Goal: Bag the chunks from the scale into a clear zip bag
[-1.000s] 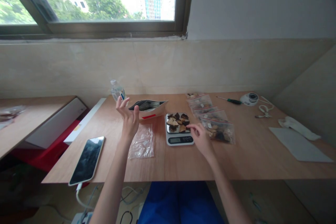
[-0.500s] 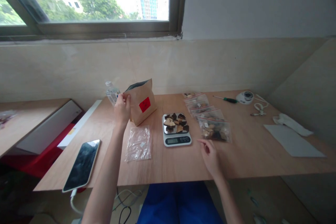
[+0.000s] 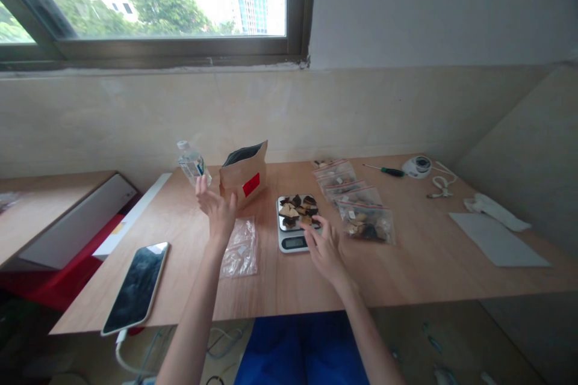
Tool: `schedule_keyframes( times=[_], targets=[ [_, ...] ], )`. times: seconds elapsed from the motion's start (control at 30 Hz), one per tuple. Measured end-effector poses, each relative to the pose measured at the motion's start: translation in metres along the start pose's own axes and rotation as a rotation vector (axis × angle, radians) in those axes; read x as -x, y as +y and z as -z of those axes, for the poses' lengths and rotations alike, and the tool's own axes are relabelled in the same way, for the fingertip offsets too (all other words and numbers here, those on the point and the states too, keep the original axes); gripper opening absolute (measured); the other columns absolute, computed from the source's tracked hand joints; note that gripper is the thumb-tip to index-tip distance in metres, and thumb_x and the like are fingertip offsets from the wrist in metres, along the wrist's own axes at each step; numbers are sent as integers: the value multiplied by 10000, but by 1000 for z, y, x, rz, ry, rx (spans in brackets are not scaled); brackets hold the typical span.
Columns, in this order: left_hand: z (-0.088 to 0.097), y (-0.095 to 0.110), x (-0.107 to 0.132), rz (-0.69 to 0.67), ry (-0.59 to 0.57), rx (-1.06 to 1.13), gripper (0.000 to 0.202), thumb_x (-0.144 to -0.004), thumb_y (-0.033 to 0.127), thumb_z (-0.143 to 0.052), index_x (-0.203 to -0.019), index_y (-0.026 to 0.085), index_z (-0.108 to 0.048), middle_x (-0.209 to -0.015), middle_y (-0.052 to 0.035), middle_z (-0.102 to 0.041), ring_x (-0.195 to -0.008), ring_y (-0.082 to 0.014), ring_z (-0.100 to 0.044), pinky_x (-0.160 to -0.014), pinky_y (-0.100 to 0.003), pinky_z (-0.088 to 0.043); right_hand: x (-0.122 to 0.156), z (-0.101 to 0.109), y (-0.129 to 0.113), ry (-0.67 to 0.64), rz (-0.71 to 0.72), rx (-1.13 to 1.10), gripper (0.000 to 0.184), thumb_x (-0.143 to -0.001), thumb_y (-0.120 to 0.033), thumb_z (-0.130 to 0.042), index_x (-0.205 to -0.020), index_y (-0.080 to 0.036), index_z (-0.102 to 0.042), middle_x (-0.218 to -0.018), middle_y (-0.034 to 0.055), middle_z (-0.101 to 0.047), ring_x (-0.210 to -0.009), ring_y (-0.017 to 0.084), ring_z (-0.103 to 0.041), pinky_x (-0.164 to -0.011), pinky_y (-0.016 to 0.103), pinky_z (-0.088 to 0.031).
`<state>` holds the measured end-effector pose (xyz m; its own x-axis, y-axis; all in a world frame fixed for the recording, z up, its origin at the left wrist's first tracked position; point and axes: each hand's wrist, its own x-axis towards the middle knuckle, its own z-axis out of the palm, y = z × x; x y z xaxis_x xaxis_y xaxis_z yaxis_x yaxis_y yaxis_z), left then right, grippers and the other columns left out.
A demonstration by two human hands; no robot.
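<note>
The left hand is held up open, its fingers spread and nothing clenched in them, just in front of a kraft paper pouch with a red label and a dark inner lining. The pouch stands slightly tilted on a wooden table, and whether the hand touches its lower edge cannot be told. The right hand is loosely curled, with its fingertips brought to the front right of a digital kitchen scale. Dark and tan dried pieces are heaped on the scale's pan, right beside those fingertips; whether a piece is pinched between them cannot be told. Filled zip bags lie in an overlapping row to the right of the scale, and a clear plastic bag lies flat between the two hands, below the pouch. A water bottle lies beyond the left hand, and a smartphone is placed near the table's front edge.
</note>
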<state>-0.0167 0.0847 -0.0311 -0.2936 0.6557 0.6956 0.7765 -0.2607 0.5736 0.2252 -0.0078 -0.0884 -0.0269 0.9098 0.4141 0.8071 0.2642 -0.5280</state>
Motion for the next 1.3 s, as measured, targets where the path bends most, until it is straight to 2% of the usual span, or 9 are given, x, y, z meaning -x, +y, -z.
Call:
schedule_keyframes(
  times=[0.13,0.23,0.47,0.63,0.77,0.87,1.0,1.1,1.3],
  targets=[
    [4,10,22,45,14,-74,687,-801,281,-526,-1362,68,-190,-1402,-285,-225,-1365,-329,-153,-1063,-549,-164,-19,-12,-10,-58,53,81,372,-948,-382,-307,-1198,-336,-578,-1313,100,-400,-1190,284,-393,-950,491,-344],
    [6,11,45,37,1,-99,576,-802,263,-518,-1306,95,-296,-1350,-240,-314,-1329,-318,-238,-1058,-532,-195,-23,-17,-10,-80,79,127,383,-949,-399,-297,-1212,-331,-568,-1338,113,-390,-1236,305,-344,-955,529,-317],
    [17,7,101,255,-337,-244,342,-812,305,-479,-1109,137,-499,-1082,-154,-507,-1029,-327,-502,-861,-530,-400,-13,6,-7,21,4,58,393,-952,-378,-287,-1298,-353,-472,-1329,95,-400,-1175,278,-417,-944,494,-340],
    [24,-1,131,196,-496,-181,301,-785,365,-520,-997,155,-560,-973,-121,-518,-920,-299,-536,-808,-473,-441,11,22,-5,142,-151,-77,375,-955,-362,-276,-1233,-317,-524,-1258,85,-454,-1168,257,-430,-979,498,-301],
    [26,-8,139,215,-472,-73,219,-809,375,-478,-875,188,-568,-909,-87,-538,-872,-269,-547,-797,-435,-449,28,20,-9,190,-197,-178,351,-951,-342,-288,-1096,-274,-601,-1148,87,-511,-1124,239,-461,-981,473,-306],
    [29,-4,136,273,-464,-12,201,-818,368,-457,-760,204,-558,-818,-62,-561,-791,-248,-562,-743,-403,-457,32,17,-18,155,-184,-271,306,-937,-332,-338,-1015,-249,-621,-1072,82,-546,-1087,230,-488,-979,447,-319],
    [39,22,137,437,-284,96,196,-827,397,-489,-809,213,-555,-764,-24,-594,-692,-199,-579,-657,-331,-459,30,15,-41,-26,-154,-540,288,-939,-330,-353,-997,-234,-619,-1020,64,-590,-1010,187,-550,-890,333,-420],
    [47,48,145,424,-155,185,183,-829,394,-517,-871,224,-568,-777,-13,-604,-684,-174,-575,-668,-303,-458,27,10,-65,-99,-204,-738,277,-933,-357,-379,-1055,-223,-588,-1047,55,-615,-977,169,-585,-826,280,-464],
    [46,80,153,287,-198,395,112,-826,325,-542,-815,234,-606,-896,-48,-618,-854,-188,-602,-752,-309,-487,24,-3,-95,-99,-336,-1002,302,-862,-427,-509,-1002,-177,-604,-932,65,-683,-830,187,-656,-730,284,-530]
  ],
)
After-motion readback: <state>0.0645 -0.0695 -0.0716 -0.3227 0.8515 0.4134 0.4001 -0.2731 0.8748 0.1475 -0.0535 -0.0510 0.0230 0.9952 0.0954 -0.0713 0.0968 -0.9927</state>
